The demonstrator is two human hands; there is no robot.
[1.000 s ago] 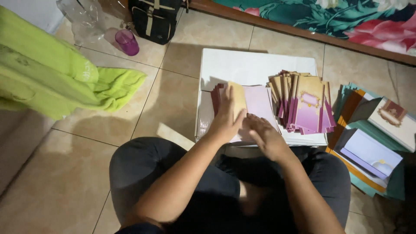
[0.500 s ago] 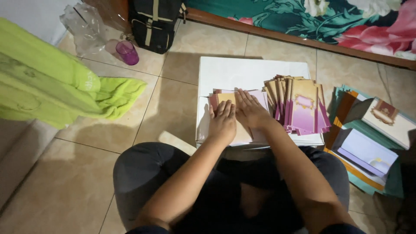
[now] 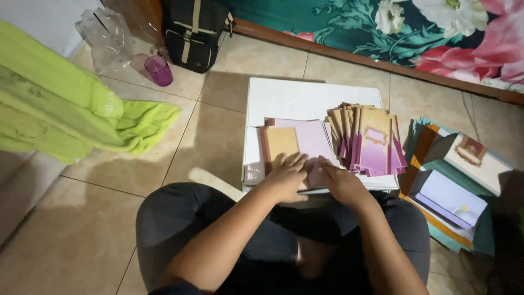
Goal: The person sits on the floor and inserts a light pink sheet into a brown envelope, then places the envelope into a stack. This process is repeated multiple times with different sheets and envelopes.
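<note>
Now both hands have drawn back to the near edge of the pink card point(image 3: 314, 143); left hand point(image 3: 286, 176) and right hand point(image 3: 341, 183) press flat, fingers spread, beside the fanned card stack point(image 3: 367, 143).

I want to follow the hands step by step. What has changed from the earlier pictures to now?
Both hands slid back toward the person: the left hand and right hand now press flat on the near edge of the pink card, instead of its middle. Neither grips anything. The fanned stack of cards and white board stayed put.
</note>
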